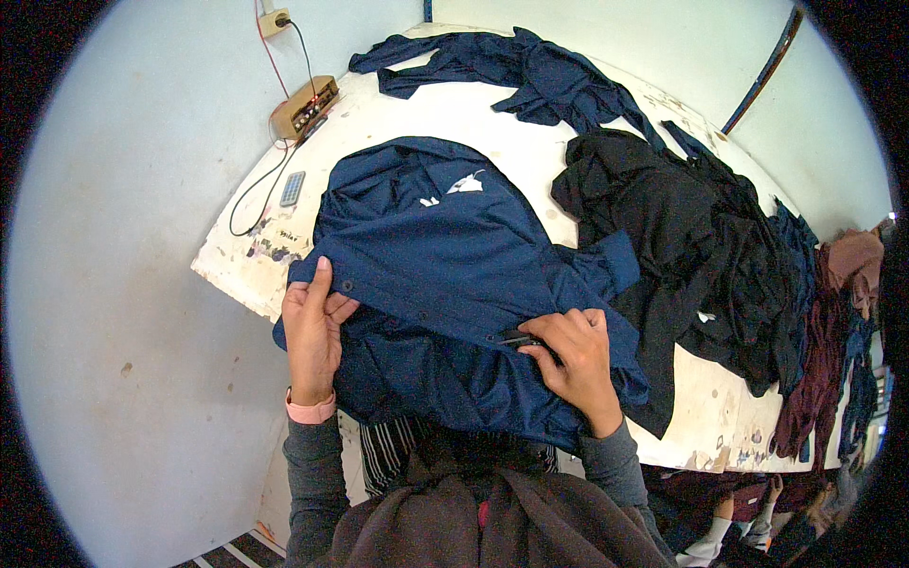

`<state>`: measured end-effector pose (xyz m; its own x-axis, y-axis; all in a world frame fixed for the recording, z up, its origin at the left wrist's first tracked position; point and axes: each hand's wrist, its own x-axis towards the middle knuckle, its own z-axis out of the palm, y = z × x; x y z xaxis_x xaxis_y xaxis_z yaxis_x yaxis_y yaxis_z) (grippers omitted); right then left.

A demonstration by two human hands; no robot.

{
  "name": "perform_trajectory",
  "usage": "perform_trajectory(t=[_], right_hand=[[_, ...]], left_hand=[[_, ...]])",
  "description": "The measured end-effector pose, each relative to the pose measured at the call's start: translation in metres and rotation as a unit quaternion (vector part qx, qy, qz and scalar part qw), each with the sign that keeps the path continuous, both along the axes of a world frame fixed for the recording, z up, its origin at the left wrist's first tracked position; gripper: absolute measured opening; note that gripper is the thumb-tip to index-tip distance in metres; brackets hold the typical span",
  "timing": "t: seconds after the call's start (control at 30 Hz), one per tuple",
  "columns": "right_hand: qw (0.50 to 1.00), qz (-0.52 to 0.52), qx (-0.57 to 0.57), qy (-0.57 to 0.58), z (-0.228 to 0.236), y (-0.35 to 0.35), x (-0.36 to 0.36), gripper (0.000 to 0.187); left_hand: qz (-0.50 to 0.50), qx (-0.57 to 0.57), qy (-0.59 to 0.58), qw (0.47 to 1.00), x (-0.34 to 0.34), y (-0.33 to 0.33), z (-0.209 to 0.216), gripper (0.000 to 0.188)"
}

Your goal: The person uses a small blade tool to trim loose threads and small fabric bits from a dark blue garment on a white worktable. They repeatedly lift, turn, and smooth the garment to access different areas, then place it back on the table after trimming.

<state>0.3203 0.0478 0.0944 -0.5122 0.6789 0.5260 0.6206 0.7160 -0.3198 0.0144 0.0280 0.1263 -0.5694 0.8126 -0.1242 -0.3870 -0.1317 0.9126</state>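
Hold the navy-blue buttoned cloth shirt (436, 246) taut.
Left fingers (322, 278) pinch its edge; right fingers (549, 325) grasp a small black tool (514, 338), probably snips, best angled shallowly.

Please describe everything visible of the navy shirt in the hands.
The navy shirt looks like smooth cloth, with dark buttons along one strip and white patches near its far edge. It lies rumpled on the table. The left hand pinches the strip's left end; the right hand holds a black tool beside a button.
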Motion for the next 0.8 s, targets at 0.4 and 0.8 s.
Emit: perform_trajectory(t=[0.4,0.8], right_hand=[[0.998,-0.055,0.000,0.010,0.010,-0.003,0.012,0.020],[0.996,-0.025,-0.019,-0.086,0.005,-0.011,0.031,0.020]], left_hand=[[-0.031,0.038,0.001,0.999,-0.034,0.018,-0.020,0.018],[-0.045,0.046,0.007,0.998,-0.058,0.029,-0.032,0.017]])
